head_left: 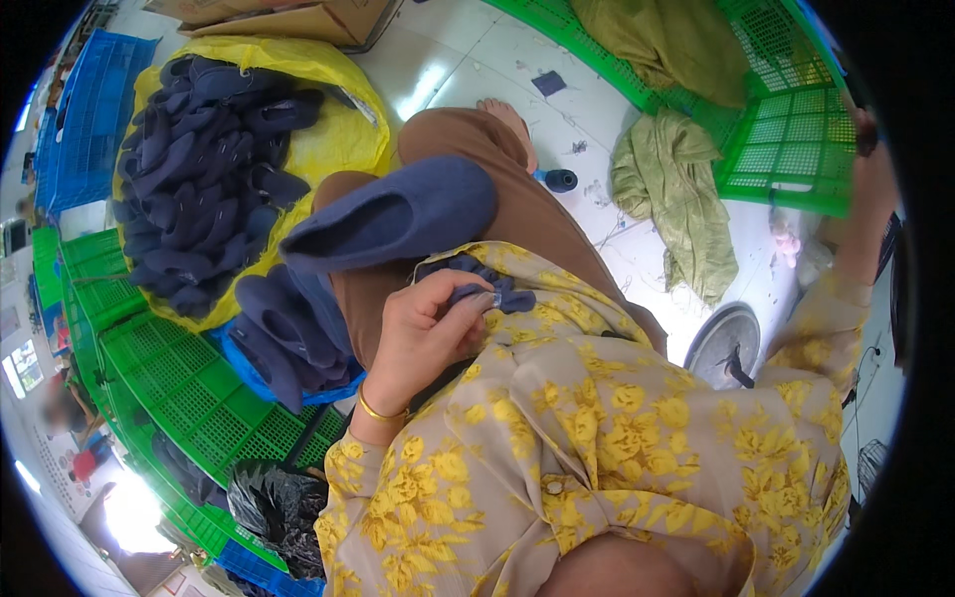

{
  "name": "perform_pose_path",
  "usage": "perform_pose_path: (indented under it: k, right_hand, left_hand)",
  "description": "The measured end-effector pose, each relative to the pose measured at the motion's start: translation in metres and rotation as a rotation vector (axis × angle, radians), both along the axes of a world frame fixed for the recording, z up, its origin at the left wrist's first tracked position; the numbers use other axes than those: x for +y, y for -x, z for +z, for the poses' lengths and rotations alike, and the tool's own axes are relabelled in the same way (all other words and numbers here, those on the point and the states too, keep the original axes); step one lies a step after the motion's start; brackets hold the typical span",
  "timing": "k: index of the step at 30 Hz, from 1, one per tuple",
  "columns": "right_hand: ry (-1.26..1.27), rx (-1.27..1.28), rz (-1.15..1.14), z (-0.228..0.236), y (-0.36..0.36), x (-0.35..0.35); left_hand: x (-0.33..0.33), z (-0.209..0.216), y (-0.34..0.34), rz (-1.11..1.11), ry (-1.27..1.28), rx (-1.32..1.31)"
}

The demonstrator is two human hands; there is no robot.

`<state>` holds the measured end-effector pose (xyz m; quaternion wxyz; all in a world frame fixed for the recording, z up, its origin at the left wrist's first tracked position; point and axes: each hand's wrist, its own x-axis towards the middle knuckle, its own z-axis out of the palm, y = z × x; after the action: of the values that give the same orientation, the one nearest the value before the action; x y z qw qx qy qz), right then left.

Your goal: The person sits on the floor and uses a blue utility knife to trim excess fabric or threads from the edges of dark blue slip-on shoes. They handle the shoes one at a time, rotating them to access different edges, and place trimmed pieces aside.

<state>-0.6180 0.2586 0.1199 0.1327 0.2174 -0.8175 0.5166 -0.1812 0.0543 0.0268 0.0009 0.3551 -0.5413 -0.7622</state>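
In my lap, my left hand (433, 320) is closed, thumb and fingers pinching the edge of a dark blue fabric piece (514, 299). A small pale or shiny bit shows at the thumb tip, too small to name. Beyond that hand, a navy felt slipper (403, 214) lies across my thighs, its opening facing up. My right arm stretches out to the far right, where my right hand (867, 169) is blurred beside a green crate; its fingers are too unclear to read.
A yellow sack (343, 85) full of navy slippers (199, 169) stands at far left. More slippers (284, 323) are stacked by my left knee. Green crates (786, 149) flank both sides. An olive cloth sack (676, 199), a dark spool (560, 180) and a round metal base (723, 343) are on the floor.
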Motion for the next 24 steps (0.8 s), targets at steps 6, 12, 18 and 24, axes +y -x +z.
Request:
perform_pose_path:
  k: [6,12,18,24]
  right_hand:
    - [-0.217,-0.073,0.882,-0.096,-0.166,-0.056]
    - [-0.437,-0.237,1.243,-0.116,-0.229,-0.088]
    - [-0.268,-0.79,0.949,-0.122,-0.24,-0.121]
    - [-0.252,-0.951,0.93,-0.148,-0.253,-0.143]
  left_hand:
    - [-0.001,-0.008,0.016,-0.079,0.239,0.046]
    - [-0.009,-0.005,0.016,0.0,0.384,0.055]
    - [-0.07,-0.017,0.005,-0.141,1.131,-0.159]
    - [-0.043,-0.029,0.015,-0.121,1.008,-0.317]
